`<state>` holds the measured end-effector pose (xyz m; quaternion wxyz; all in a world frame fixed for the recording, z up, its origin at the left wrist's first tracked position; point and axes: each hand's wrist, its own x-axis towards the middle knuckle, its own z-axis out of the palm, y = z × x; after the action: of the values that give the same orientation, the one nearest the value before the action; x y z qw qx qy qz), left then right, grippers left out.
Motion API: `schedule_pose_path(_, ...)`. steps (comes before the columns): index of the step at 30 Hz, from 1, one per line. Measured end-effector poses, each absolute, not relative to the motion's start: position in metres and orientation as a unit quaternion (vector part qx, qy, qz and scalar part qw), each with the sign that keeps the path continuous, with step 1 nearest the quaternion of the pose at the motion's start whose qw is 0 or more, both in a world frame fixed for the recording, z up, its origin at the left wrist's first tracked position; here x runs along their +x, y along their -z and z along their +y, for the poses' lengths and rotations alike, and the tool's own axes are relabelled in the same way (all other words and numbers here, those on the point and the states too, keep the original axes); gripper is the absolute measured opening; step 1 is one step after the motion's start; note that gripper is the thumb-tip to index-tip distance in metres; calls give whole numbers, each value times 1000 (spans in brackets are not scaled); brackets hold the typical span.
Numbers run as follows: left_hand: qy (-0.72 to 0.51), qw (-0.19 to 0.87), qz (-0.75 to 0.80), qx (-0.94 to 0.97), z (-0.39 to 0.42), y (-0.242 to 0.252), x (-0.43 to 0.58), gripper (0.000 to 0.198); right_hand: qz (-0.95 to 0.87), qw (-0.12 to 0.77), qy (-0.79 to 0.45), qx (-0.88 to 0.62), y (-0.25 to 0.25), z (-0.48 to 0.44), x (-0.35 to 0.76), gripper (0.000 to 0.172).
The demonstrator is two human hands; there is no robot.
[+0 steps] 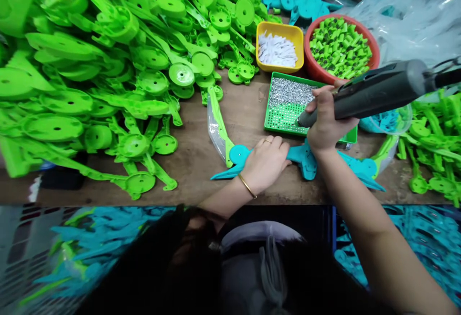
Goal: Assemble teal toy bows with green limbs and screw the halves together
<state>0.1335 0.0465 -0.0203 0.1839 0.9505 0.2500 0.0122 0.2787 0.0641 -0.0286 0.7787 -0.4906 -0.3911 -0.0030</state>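
Note:
My right hand is wrapped round a dark grey electric screwdriver, tilted with its tip down at the green screw tray. Small silvery screws lie heaped in the tray's far half. Whether a screw sits on the tip is too small to tell. Closed over the left part of a long blue plastic piece is my left hand; that piece lies across the table. Light green curved arms with clear film join its two ends, the left arm and the right arm. My right forearm hides some of the blue piece.
Large piles of green plastic parts cover the left side, and more green parts lie at right. Behind the tray stand a yellow bowl of white pieces and a red bowl of green caps. A clear tub holds blue bits.

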Motion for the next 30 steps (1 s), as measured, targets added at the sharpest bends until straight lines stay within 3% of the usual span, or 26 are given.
schedule_pose_path(9, -16, 184, 254, 950, 47, 22, 132, 28, -375, 757, -16, -535, 32, 62, 276, 30)
schedule_pose_path(21, -35, 191, 265, 944, 44, 27, 131, 29, -420, 767, -52, -482, -21, 4, 277, 17)
schedule_pose_path(30, -30, 188, 263, 946, 44, 29, 132, 30, -427, 731, -83, -526, 6, -12, 277, 25)
